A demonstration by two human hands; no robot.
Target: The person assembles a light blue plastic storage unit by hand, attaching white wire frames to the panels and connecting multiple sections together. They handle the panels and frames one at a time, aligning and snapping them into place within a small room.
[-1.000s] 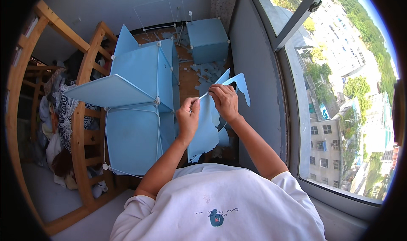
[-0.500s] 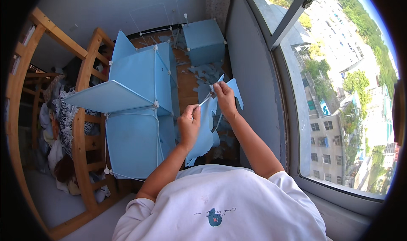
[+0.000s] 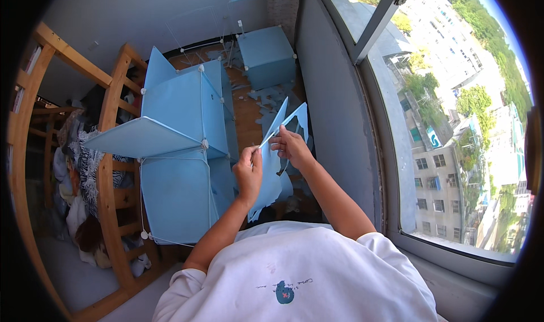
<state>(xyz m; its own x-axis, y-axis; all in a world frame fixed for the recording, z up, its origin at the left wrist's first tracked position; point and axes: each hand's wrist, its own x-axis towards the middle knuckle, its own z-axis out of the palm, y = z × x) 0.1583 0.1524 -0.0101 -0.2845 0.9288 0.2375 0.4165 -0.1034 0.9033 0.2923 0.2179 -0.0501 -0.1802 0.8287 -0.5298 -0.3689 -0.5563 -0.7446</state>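
Note:
A torn light-blue plastic panel [image 3: 270,181] with a thin white wire edge is held up in front of my chest. My left hand [image 3: 248,172] is closed around the white wire edge on the panel's near left side. Farther along the same edge, my right hand [image 3: 292,145] pinches with thumb and fingers, its other fingers partly curled. Past my right hand a ragged blue strip [image 3: 298,117] sticks up and splits from the wire. The panel's lower part has jagged edges and hangs toward the floor; my forearms hide some of it.
To the left stands a blue cube shelf [image 3: 173,104] with white connectors and one panel [image 3: 136,136] jutting out. A smaller blue cube [image 3: 267,55] is at the back. Blue scraps [image 3: 266,101] litter the wooden floor. A wooden bunk frame [image 3: 110,123] and window [image 3: 447,169] flank me.
My right hand has moved down and nearer my left hand, its fingers shifting along the edge. The torn strip now stands more apart from the panel. The view has shifted slightly.

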